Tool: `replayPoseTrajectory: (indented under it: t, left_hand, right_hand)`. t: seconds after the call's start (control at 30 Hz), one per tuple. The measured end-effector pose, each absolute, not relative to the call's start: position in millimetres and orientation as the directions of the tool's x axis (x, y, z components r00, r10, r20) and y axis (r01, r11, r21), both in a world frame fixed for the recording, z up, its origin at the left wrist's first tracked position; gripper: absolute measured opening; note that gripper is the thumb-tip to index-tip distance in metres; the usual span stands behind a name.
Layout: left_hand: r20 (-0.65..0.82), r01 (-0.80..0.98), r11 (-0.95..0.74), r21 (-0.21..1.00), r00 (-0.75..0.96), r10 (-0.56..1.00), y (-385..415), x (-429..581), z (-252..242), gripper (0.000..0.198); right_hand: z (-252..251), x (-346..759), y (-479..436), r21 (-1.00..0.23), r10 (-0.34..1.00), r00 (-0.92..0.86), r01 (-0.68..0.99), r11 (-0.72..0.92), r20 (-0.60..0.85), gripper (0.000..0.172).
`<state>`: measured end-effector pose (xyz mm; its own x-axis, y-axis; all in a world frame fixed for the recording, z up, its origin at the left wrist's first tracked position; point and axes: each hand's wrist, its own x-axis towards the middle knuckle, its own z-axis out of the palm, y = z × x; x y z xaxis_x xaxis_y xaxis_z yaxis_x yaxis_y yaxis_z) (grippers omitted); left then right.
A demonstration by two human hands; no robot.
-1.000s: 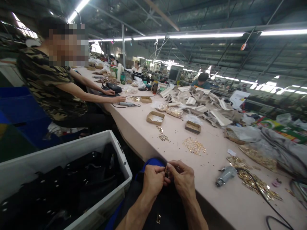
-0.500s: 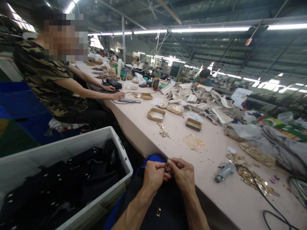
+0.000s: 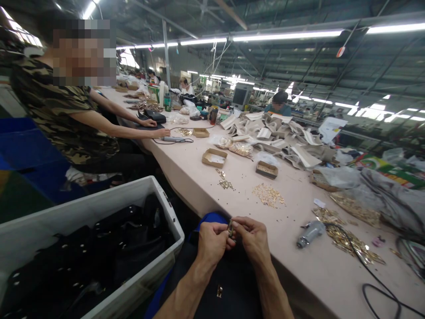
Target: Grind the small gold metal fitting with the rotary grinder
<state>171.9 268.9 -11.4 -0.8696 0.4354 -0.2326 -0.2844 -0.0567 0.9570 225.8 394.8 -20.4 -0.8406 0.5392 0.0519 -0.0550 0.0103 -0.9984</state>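
Left hand (image 3: pixel 212 243), right hand (image 3: pixel 252 239): both pinching one small metal fitting (image 3: pixel 230 227). White slip (image 3: pixel 319 203) on desk (image 3: pixel 332 283), any lettering illegible.

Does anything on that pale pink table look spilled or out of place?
Perhaps: small gold-coloured pieces lie strewn loose on the table, outside the nearby cardboard tray, so they look spilled, though they may be laid out deliberately. Nothing looks plainly damaged.
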Motion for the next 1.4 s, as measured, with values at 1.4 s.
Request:
replayPoseTrajectory:
  t: [1.4]
  left_hand:
    - [-0.261,-0.302,-0.089,0.949,-0.913,0.313,271.7,176.9,-21.6,0.017]
  right_hand:
    - [16.5,216.1,428.8,-0.964,-0.005,-0.995,-0.094,0.249,0.096,0.019]
